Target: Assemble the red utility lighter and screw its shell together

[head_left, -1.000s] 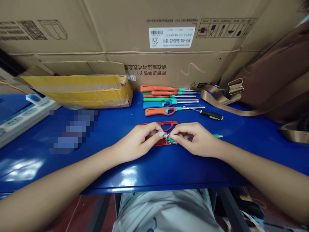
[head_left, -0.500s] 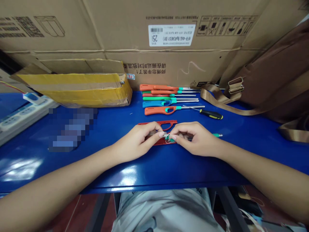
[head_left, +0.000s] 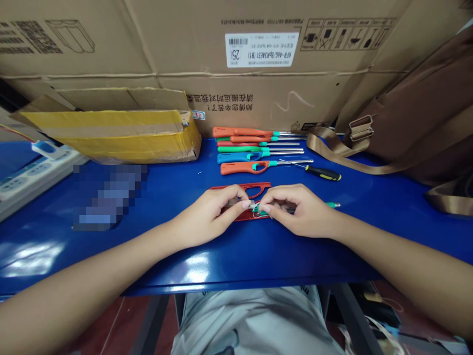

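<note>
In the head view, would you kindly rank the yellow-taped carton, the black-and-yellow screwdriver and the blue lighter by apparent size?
1. yellow-taped carton, plainly largest.
2. blue lighter, counting its metal tube.
3. black-and-yellow screwdriver, somewhat shorter.
All lie at a similar distance, so the ranking seems fair.

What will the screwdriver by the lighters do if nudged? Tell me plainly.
The screwdriver would probably roll: its black-and-yellow handle looks round and it lies loose on the glossy blue table. It likely feels stiff and light, with a thin metal shaft. The shaft tip lies beside an orange lighter, so a push could shift that too.
</note>
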The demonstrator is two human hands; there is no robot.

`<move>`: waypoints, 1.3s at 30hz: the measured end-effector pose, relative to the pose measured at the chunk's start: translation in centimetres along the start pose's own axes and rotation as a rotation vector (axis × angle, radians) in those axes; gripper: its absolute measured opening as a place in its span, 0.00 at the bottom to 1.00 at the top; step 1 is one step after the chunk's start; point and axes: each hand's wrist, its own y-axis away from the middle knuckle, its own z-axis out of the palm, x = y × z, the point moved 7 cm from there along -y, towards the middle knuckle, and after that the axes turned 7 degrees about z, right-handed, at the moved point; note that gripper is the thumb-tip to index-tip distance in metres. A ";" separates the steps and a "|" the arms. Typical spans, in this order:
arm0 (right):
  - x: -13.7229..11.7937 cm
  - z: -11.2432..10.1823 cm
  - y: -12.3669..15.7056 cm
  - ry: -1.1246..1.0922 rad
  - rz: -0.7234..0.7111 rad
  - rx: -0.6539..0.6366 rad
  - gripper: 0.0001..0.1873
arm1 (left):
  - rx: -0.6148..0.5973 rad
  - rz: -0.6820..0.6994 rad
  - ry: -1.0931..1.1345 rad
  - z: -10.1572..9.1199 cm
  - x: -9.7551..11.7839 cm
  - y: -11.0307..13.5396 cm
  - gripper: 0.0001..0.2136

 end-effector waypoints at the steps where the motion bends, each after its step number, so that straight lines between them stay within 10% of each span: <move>1: 0.0 0.0 0.0 0.000 0.005 -0.002 0.09 | -0.001 0.000 0.000 0.0 0.0 0.0 0.15; 39: 0.2 0.0 -0.1 0.013 0.028 -0.020 0.08 | 0.001 -0.014 -0.002 -0.1 0.1 0.1 0.16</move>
